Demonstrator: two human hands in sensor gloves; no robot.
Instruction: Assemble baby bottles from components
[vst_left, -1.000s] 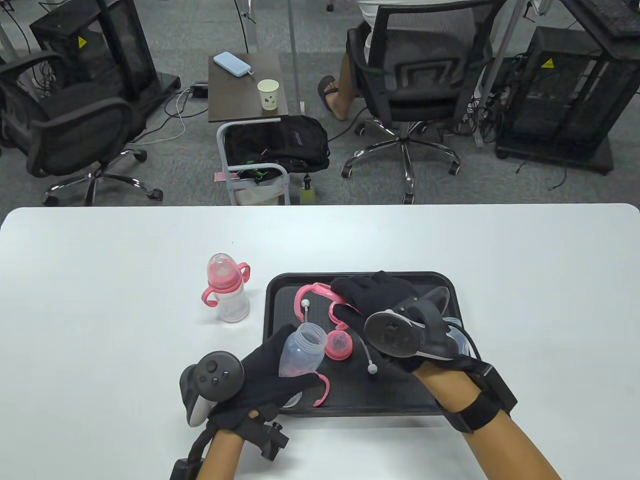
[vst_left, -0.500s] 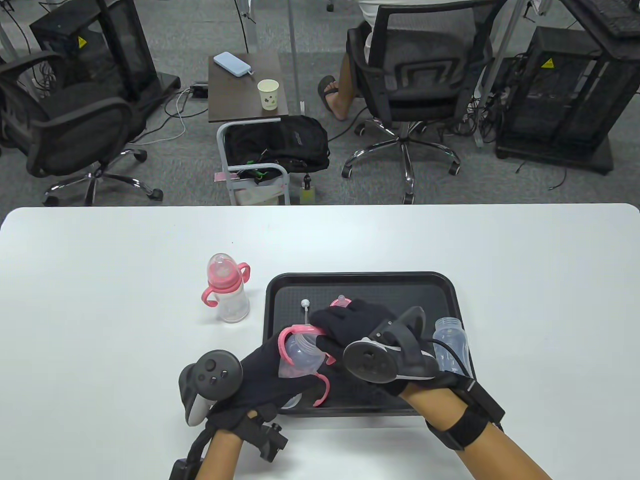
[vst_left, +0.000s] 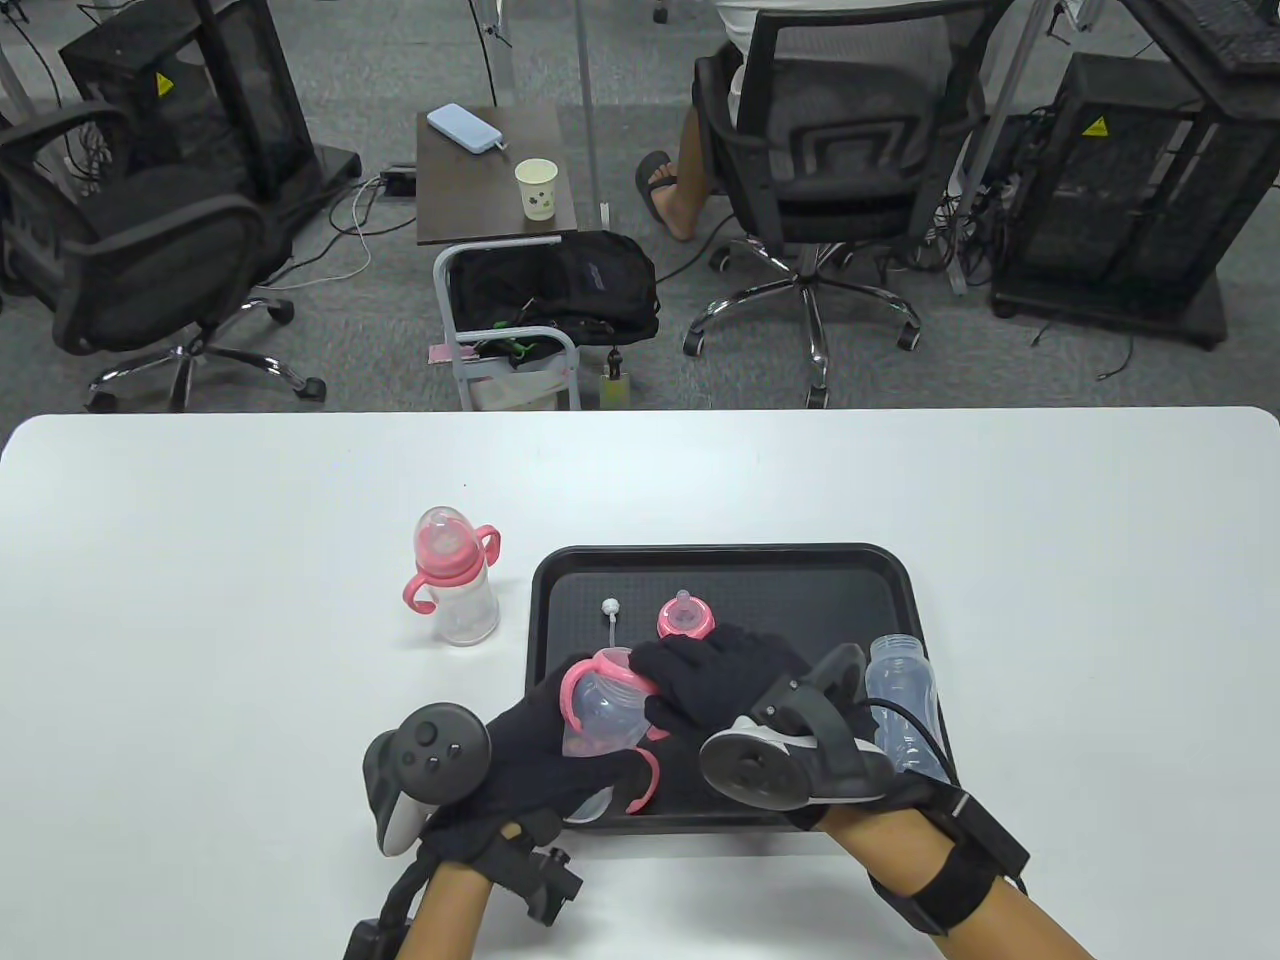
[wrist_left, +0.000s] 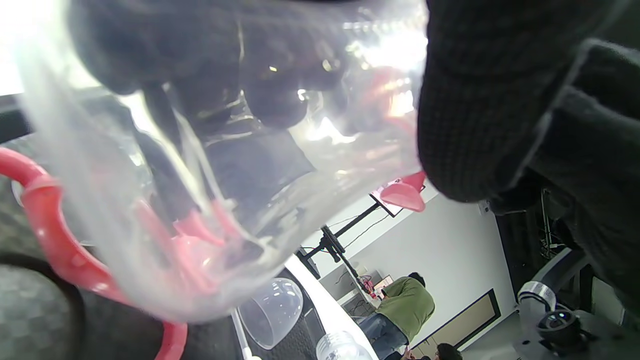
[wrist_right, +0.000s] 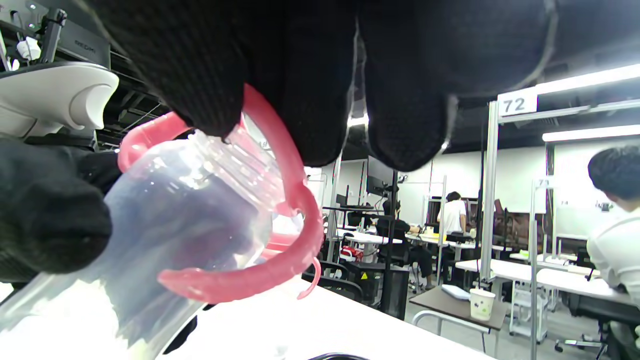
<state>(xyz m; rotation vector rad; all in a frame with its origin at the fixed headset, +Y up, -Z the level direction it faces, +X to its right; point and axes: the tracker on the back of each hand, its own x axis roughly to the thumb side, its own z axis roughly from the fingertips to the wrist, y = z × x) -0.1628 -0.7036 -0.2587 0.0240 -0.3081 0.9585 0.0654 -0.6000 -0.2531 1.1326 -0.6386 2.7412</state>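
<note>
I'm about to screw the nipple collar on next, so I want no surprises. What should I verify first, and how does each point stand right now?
1. Left hand grips the clear bottle: ok.
2. Pink handle ring is over the bottle neck, right hand on it: ok.
3. Ring fully seated below the threads: cannot tell; the fingers hide it.
4. Bottle mouth free for the collar: not ok; the right hand's fingers cover part of it.
5. Pink nipple collar within reach on the tray, unobstructed: ok.
6. Straw lies loose on the tray, not yet in the bottle: not ok, if it goes in first.
</note>
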